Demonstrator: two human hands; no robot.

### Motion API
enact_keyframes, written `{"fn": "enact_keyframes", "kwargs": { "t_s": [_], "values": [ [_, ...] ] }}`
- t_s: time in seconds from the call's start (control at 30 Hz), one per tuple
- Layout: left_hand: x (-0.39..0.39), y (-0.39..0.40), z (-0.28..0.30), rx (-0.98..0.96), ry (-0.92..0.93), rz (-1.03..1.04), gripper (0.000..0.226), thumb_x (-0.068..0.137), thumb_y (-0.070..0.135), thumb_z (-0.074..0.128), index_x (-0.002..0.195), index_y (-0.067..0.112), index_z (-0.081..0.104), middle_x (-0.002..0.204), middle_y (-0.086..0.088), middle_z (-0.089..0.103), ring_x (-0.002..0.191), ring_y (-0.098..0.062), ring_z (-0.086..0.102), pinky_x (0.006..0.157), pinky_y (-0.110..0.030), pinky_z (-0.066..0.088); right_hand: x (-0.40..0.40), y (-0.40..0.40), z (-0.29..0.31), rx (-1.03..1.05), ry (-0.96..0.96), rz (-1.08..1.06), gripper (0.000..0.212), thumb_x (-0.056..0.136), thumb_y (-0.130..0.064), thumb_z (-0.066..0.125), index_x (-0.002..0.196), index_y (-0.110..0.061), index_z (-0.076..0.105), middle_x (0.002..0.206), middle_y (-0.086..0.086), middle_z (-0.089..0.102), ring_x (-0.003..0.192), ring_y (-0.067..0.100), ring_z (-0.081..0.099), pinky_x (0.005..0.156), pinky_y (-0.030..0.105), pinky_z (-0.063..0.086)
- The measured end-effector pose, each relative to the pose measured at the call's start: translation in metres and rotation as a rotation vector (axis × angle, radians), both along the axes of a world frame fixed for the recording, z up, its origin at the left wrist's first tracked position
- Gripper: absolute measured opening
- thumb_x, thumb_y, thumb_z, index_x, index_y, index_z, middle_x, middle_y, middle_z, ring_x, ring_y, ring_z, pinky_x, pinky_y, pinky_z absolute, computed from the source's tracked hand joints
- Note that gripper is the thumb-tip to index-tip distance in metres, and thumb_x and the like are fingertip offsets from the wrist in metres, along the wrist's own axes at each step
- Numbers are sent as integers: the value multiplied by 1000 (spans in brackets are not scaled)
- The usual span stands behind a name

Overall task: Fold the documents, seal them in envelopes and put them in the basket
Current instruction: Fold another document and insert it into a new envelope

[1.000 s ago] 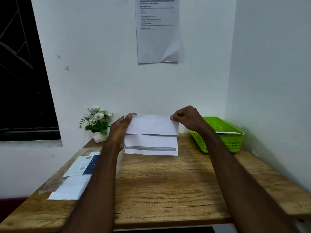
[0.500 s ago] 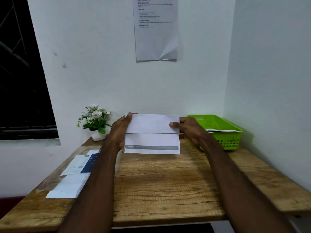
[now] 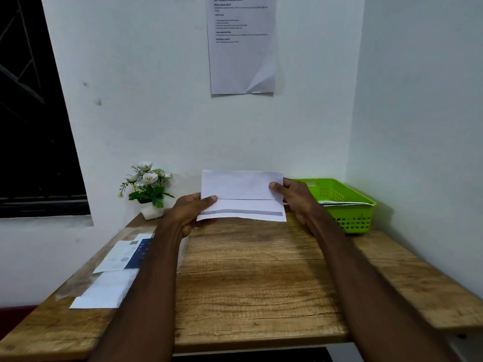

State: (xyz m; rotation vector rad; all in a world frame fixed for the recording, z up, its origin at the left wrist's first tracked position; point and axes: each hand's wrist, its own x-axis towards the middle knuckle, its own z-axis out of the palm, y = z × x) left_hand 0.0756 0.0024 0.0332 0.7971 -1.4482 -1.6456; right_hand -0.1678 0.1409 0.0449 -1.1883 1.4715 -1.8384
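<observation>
White paper front and centre: a folded document (image 3: 241, 195) is held up above the far part of the wooden worktop (image 3: 256, 278), both hands on it. The left hand (image 3: 189, 212) has its grip closed on the lower left corner, thumb pressed flat on the front face, the other fingers curled behind and under the sheet. The right hand (image 3: 294, 195) pinches the right edge, thumb lying across the front near the fold line, fingers tucked behind. A crease runs straight across the sheet, the upper panel blank, the lower panel carrying a grey printed band near its bottom edge. The sheet faces the camera, roughly upright, its lower edge just clear of the wood.

Over to the right, a green basket (image 3: 358, 218) sits in the corner against the wall, with white paper (image 3: 342, 203) already lying inside it, near the right hand but apart from it. On the left of the worktop lie a white and blue printed sheet (image 3: 125, 254) and, nearer the camera, a plain white sheet (image 3: 104, 291), the two just overlapping. At the back left stands a small white pot of white flowers (image 3: 147, 188). A printed notice (image 3: 241, 45) hangs on the wall above, its lower right corner curled. A dark window (image 3: 31, 113) fills the far left.
</observation>
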Motion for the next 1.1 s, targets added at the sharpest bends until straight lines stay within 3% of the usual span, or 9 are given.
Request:
{"fn": "enact_keyframes", "kwargs": {
  "t_s": [0.2, 0.33, 0.43, 0.57, 0.67, 0.8, 0.9, 1.0, 1.1],
  "values": [
    [-2, 0, 3, 94, 158, -30, 16, 104, 7, 54, 116, 5, 64, 111, -14, 69, 92, -25, 70, 56, -35, 63, -2, 4, 1, -50, 44, 56, 17, 95, -13, 71, 111, -12, 77, 102, 2, 79, 88, 15, 73, 66, 32, 61],
    [-1, 2, 4, 114, 234, -45, 17, 107, 6, 46, 110, 7, 63, 111, -13, 68, 95, -27, 69, 58, -37, 64, 2, 6, 2, -141, 173, 65, 24, 96, -2, 66, 115, -11, 77, 106, 6, 78, 92, 11, 72, 77, 36, 63],
    [0, 0, 2, 93, 254, -61, 20, 107, 5, 45, 113, 8, 64, 114, -14, 70, 94, -28, 72, 60, -39, 63, 0, 4, 3, -192, 351, 41, 31, 97, 4, 61, 123, -9, 74, 122, 4, 74, 110, 6, 67, 93, 33, 59],
    [3, -4, 2, 96, 289, -26, 22, 105, 12, 52, 120, 9, 69, 118, -17, 68, 98, -32, 70, 61, -39, 62, -1, -3, 0, -234, 616, -41, 38, 91, 8, 64, 119, -14, 78, 133, -1, 69, 126, 2, 61, 108, 24, 47],
    [5, -7, 4, 141, 321, -12, 24, 100, 15, 60, 119, 9, 72, 120, -20, 69, 102, -35, 69, 62, -39, 62, 2, -5, -5, -216, 823, -202, 55, 81, 9, 58, 119, -27, 78, 139, -11, 64, 129, 2, 59, 107, 26, 48],
    [5, -12, 2, 166, 376, -34, 26, 101, 17, 59, 121, 5, 69, 125, -22, 69, 110, -37, 68, 66, -43, 63, 8, -5, -12, -218, 1194, -448, 55, 83, -11, 47, 126, -33, 74, 146, -12, 59, 130, 14, 58, 100, 24, 45],
    [5, -12, 0, 171, 426, -79, 39, 108, 30, 45, 131, 2, 59, 126, -22, 69, 111, -37, 68, 69, -47, 64, 7, -8, -19, -267, 1297, -529, 55, 83, -2, 59, 126, -32, 73, 146, -8, 60, 128, 20, 60, 91, 26, 51],
    [7, -12, 1, 174, 408, -110, 56, 105, 53, 43, 126, 5, 61, 120, -20, 72, 109, -35, 70, 73, -50, 64, 6, -7, -20, -265, 1353, -529, 62, 76, 2, 58, 127, -29, 73, 147, -6, 59, 129, 24, 61, 80, 28, 57],
    [6, -12, 0, 92, 342, -62, 35, 101, 34, 61, 123, 6, 65, 123, -19, 70, 106, -32, 71, 71, -47, 64, 8, -7, -21, -271, 1400, -526, 65, 74, -1, 44, 125, -26, 74, 147, -4, 59, 129, 25, 61, 75, 29, 60]
  ]
}}
